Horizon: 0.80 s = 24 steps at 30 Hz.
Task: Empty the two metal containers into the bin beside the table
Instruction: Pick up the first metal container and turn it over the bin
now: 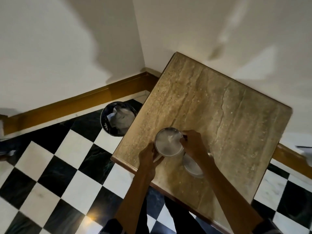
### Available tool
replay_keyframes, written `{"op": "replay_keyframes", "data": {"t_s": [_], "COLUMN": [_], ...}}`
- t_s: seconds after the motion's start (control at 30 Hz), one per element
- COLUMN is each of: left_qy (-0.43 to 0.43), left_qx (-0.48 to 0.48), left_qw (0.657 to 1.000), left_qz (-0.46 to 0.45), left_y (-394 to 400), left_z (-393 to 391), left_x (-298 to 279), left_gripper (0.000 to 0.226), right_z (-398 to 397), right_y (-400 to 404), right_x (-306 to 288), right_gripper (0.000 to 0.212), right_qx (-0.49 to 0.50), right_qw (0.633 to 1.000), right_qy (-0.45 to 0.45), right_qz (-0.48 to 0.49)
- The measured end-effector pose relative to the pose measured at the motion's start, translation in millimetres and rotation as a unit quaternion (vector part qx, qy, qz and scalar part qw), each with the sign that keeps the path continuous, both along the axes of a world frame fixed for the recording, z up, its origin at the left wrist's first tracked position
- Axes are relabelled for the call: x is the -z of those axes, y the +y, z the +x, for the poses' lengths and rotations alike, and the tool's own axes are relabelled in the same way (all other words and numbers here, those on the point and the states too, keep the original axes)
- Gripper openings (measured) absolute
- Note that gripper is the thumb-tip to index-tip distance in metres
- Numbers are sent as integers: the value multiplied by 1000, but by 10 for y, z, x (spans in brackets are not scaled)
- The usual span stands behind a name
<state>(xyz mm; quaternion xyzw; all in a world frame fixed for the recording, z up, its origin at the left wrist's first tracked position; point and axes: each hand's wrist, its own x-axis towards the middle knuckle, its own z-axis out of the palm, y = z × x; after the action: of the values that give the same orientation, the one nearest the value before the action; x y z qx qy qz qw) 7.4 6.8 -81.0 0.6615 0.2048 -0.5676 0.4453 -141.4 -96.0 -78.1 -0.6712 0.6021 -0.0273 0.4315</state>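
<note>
Both hands close on a round, shiny metal container [168,143] near the front left corner of the beige stone surface [219,107]: left hand [149,157] cupping its side, right hand [194,144] pinching the rim. Rigid and probably light (possibly slick), it suits a two-sided wall grip. A second metal container [192,166] sits touching it, under the right wrist. The black mesh bin [118,119] stands on the floor just beside the surface's left edge, with only that edge between.

A square stone-topped counter [219,105] with a dark wooden edge stands in a corner of white walls [67,39]. A brown skirting board [84,102] runs along the black-and-white chequered floor [55,174] below.
</note>
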Motion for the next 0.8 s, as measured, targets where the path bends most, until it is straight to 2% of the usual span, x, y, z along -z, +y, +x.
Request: {"op": "replay_keyframes", "data": {"t_s": [0.17, 0.23, 0.3, 0.37, 0.43, 0.6, 0.7, 0.8], "left_qy": [134, 212, 279, 303, 300, 222, 158, 87], "left_qx": [-52, -64, -51, -54, -41, -13, 6, 72], "left_qw": [987, 966, 939, 925, 921, 945, 962, 980], "left_qz": [-71, -132, -194, -223, -246, -240, -223, -164], "left_y": [99, 133, 123, 107, 69, -118, -316, -504], "left_z": [341, 592, 873, 1178, 1405, 2078, 2427, 2670], "left_x": [-114, -165, -264, -341, -391, -158, 209, 668], "left_gripper": [55, 74, 78, 80, 85, 89, 86, 98], "right_z": [371, 612, 856, 1163, 1422, 2126, 2448, 2595], "right_y": [-53, -102, -148, -184, -198, -333, -411, -419], "right_x": [-285, -362, -411, -428, -455, -288, 1, 229], "right_gripper": [18, 16, 15, 18, 17, 25, 28, 36], "right_qx": [-19, -24, -47, -56, -60, -105, -64, -4], "right_qw": [999, 998, 995, 990, 989, 984, 983, 992], "right_qy": [-44, -58, -79, -107, -119, -136, -155, -108], "right_qz": [3, 23, 49, 75, 68, 46, 79, 68]}}
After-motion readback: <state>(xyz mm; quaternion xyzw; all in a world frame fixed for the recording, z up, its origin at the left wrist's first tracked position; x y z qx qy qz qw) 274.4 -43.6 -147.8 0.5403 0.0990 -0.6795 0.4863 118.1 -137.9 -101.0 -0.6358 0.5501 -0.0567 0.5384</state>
